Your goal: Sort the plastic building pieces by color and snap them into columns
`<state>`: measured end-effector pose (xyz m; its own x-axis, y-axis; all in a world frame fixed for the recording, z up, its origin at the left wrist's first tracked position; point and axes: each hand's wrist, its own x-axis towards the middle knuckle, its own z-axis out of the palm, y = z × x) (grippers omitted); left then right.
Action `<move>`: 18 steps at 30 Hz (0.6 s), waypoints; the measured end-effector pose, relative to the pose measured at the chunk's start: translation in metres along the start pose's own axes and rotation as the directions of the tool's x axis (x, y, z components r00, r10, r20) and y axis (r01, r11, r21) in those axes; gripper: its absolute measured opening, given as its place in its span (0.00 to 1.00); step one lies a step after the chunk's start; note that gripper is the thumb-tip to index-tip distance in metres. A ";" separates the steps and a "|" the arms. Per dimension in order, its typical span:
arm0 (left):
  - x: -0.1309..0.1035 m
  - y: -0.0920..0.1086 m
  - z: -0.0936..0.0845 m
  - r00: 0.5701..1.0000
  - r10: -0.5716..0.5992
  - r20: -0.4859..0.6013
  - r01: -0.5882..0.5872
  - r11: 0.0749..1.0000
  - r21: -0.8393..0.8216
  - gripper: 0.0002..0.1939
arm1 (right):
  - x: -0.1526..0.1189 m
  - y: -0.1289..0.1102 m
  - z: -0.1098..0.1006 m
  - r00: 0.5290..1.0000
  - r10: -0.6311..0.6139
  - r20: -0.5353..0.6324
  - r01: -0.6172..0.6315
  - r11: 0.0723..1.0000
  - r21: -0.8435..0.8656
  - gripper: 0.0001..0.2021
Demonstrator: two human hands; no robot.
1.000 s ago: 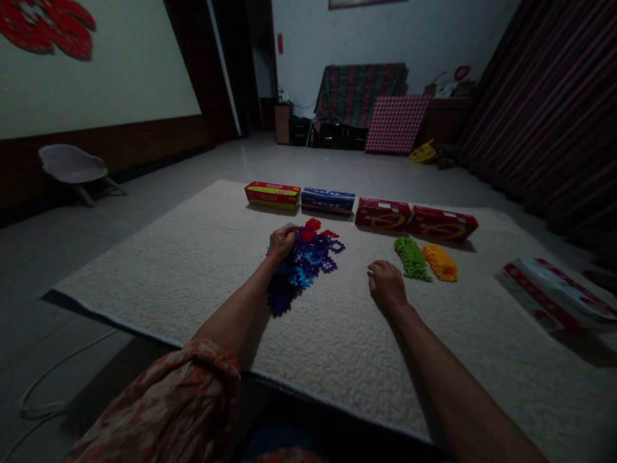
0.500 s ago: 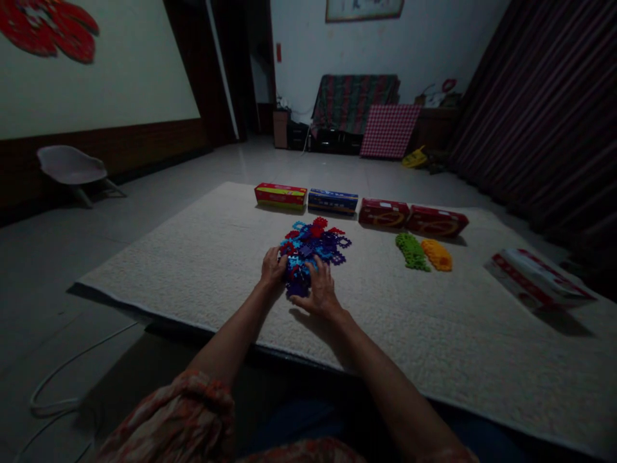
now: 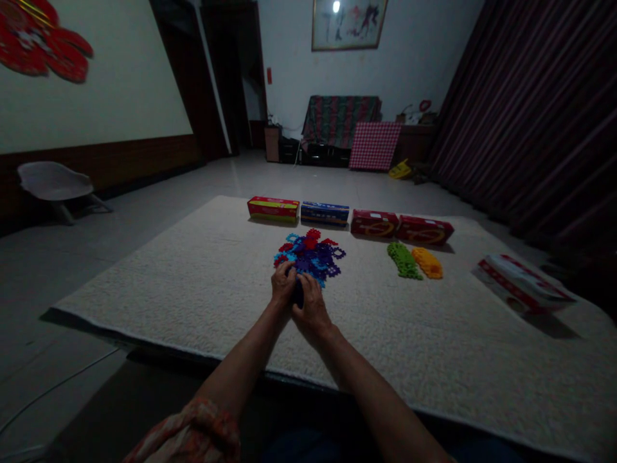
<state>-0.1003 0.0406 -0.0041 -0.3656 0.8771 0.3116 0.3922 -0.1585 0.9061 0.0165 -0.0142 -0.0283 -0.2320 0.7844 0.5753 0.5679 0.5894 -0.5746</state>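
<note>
A pile of purple, blue and red toothed plastic pieces (image 3: 315,254) lies on the pale textured table cover (image 3: 193,276). At its near edge, my left hand (image 3: 283,283) and my right hand (image 3: 311,305) are close together, curled round some dark purple pieces (image 3: 297,294) between them. The fingers partly hide these pieces. To the right of the pile lie a green heap of pieces (image 3: 403,260) and an orange heap (image 3: 427,263), side by side.
Behind the pile stand a red and yellow-green box (image 3: 273,210), a blue box (image 3: 324,214) and two dark red boxes (image 3: 375,224), (image 3: 425,230) in a row. A red and white box (image 3: 525,284) sits at the right.
My hands have come closer together, drawing round the dark purple pieces at the near side of the pile. The camera view has tilted up, with more of the far wall in sight.
</note>
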 end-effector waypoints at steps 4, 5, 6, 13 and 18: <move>0.002 0.006 0.016 0.999 0.027 -0.020 -0.028 0.998 -0.063 0.11 | 0.002 0.013 -0.004 0.997 -0.029 -0.075 0.031 0.999 0.026 0.35; 0.003 0.007 0.021 1.000 0.026 -0.016 -0.028 0.997 -0.078 0.11 | 0.004 0.016 -0.005 0.995 -0.032 -0.096 0.035 0.999 0.027 0.34; 0.005 0.009 0.026 1.000 0.021 -0.012 -0.022 0.996 -0.090 0.11 | 0.006 0.020 -0.006 0.993 -0.033 -0.111 0.036 0.999 0.024 0.33; 0.036 0.033 0.054 0.999 0.037 0.038 -0.032 0.993 -0.118 0.11 | 0.037 0.047 -0.020 0.988 -0.031 -0.148 0.025 0.999 -0.046 0.30; 0.066 0.043 0.076 0.999 0.014 0.052 -0.004 0.984 -0.180 0.10 | 0.067 0.068 -0.030 0.983 -0.020 -0.181 0.010 0.998 -0.055 0.29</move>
<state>-0.0431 0.1263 0.0335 -0.3154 0.8973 0.3087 0.2349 -0.2413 0.9416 0.0629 0.0726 -0.0111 -0.0967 0.7245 0.6824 0.6078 0.5860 -0.5360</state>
